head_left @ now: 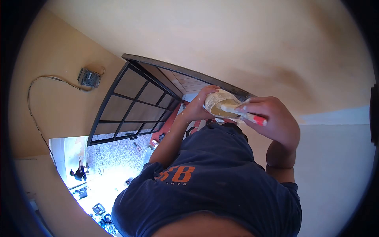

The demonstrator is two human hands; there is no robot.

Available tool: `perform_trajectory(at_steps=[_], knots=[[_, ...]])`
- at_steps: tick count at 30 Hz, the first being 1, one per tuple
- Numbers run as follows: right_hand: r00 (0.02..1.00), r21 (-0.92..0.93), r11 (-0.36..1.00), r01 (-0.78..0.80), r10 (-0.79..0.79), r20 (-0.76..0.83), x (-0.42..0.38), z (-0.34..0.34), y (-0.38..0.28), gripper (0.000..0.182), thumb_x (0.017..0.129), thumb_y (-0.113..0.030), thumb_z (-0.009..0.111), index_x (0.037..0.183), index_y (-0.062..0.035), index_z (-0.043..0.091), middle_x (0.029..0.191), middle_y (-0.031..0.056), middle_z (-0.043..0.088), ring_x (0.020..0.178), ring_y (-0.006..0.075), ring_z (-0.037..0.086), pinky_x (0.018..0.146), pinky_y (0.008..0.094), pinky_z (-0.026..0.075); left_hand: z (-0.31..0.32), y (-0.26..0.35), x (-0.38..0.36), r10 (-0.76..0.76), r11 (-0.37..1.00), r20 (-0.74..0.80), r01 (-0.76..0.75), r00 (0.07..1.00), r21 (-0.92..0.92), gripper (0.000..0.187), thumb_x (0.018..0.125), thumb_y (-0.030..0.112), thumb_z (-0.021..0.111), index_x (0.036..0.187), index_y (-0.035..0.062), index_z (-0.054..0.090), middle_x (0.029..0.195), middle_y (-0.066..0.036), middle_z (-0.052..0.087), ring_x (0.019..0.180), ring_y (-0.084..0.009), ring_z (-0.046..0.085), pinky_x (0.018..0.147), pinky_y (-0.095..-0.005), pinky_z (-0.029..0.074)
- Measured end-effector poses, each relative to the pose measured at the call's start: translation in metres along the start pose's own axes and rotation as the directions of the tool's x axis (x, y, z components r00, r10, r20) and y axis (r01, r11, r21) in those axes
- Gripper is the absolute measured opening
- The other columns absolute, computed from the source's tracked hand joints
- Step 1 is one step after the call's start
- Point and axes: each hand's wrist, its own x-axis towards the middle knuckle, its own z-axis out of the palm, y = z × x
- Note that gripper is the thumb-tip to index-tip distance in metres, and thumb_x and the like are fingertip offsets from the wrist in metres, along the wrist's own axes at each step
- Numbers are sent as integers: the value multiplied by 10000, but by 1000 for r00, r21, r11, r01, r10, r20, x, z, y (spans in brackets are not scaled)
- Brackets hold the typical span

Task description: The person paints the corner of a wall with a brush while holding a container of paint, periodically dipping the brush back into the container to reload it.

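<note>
My left hand (203, 100) is wrapped round the side of a small paint pot (215, 98), whose outside is streaked with pale paint. The pot is tilted so that its open mouth faces me. In my right hand (268, 112) is a paintbrush (241, 112), its red handle end (259, 120) sticking out past my fingers. The pale brush head overlaps the mouth of the pot. Both hands are held out in front of my dark blue shirt (213, 166).
A black metal-framed window grille (136, 98) stands swung out at left. On the tan wall (51, 118) sits an electrical box (90, 78) with a loose cable (33, 114). Far below, a person (80, 172) is near tools on the bright floor (114, 158).
</note>
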Motion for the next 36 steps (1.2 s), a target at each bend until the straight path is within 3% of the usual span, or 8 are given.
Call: perform_trajectory(at_steps=[4,8,13,16,26,31,35,36], knots=[[997,-111,994,-6,14,71,10,14,-2,222,693,-87,680,909,-41,661,873,109,647,723,297,610,622,344,489,2,6,2,21,999,1,-21,1000,-46,939,478,54,853,1256,142,333,1273,-155,407,1180,-311,449,961,-375,394],[1000,-39,999,-6,6,-8,16,30,7,157,681,-59,594,830,-44,642,763,137,623,706,322,602,644,398,484,1,8,2,6,999,-13,-6,1000,-32,936,480,59,853,1254,144,335,1269,-153,413,1179,-311,451,963,-377,394],[988,-98,987,-130,137,68,24,38,9,148,695,-97,607,833,-73,658,743,159,621,692,329,606,670,407,487,2,5,0,-22,1000,-15,22,1000,-22,939,473,65,855,1250,143,336,1267,-150,416,1172,-312,459,953,-379,403],[983,-130,983,-126,141,116,25,48,17,220,671,-121,689,882,-68,662,798,135,636,712,327,602,653,386,483,0,8,1,-23,1000,-16,23,1000,-3,939,470,69,857,1248,142,337,1264,-152,418,1167,-315,463,950,-379,406],[974,-120,980,-158,175,143,28,56,18,219,663,-125,697,866,-54,654,789,145,635,700,327,603,640,384,485,-1,8,1,-8,1000,-22,8,1000,11,923,494,82,856,1251,133,330,1271,-158,412,1170,-319,460,948,-383,405],[997,-13,998,-65,64,-34,16,42,14,243,694,-94,695,924,-28,653,816,146,649,726,306,630,658,341,506,-3,7,0,2,1000,-60,-1,998,15,954,498,89,858,1276,120,309,1285,-158,402,1181,-311,453,962,-373,395],[995,74,994,-75,79,-61,7,29,7,269,689,-39,686,954,-13,649,858,146,661,773,293,648,689,310,515,-3,4,-1,13,1000,-82,-11,997,20,973,499,85,855,1291,111,291,1295,-156,393,1192,-311,444,976,-368,384],[988,122,992,-17,35,-150,4,29,10,232,699,-49,690,926,-19,648,853,140,661,758,295,647,670,313,515,-4,4,-1,-3,1000,-77,5,997,27,973,506,86,851,1296,107,284,1291,-153,402,1192,-304,447,980,-365,382]])
